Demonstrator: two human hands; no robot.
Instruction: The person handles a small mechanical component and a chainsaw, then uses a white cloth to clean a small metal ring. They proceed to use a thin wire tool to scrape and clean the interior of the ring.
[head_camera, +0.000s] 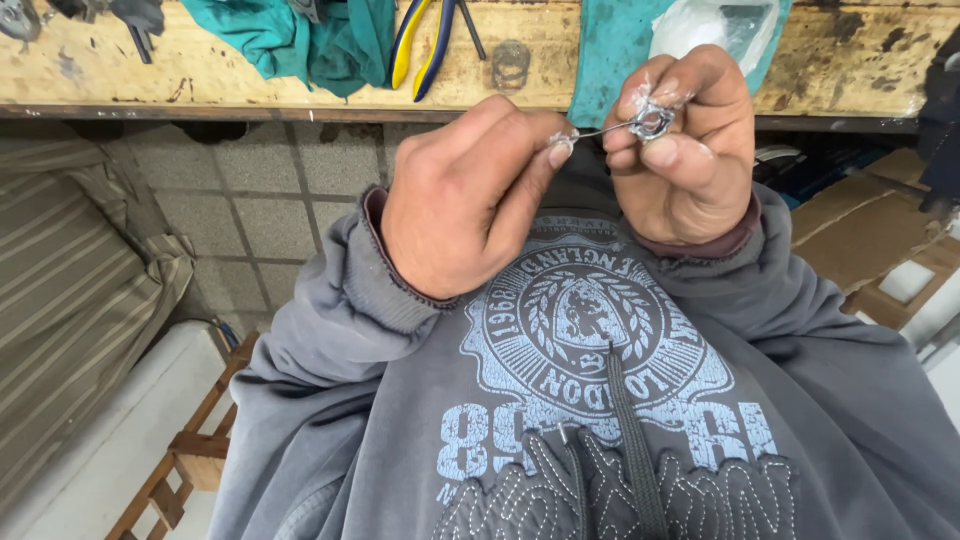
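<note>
Hands pinching a thin wire and a small metal ring, close before the chest.

Left hand (465, 205) is closed, thumb and forefinger gripping one end of the thin wire (600, 131), probably to keep it straight. Right hand (685, 145) is closed too, its fingertips around the small metal ring (652, 121), so the wire tip meets the ring. Both are raised above the grey sweatshirt (600, 400), just below the wooden bench (250, 75), where pliers (425, 45) and a green cloth (300, 40) lie.
</note>
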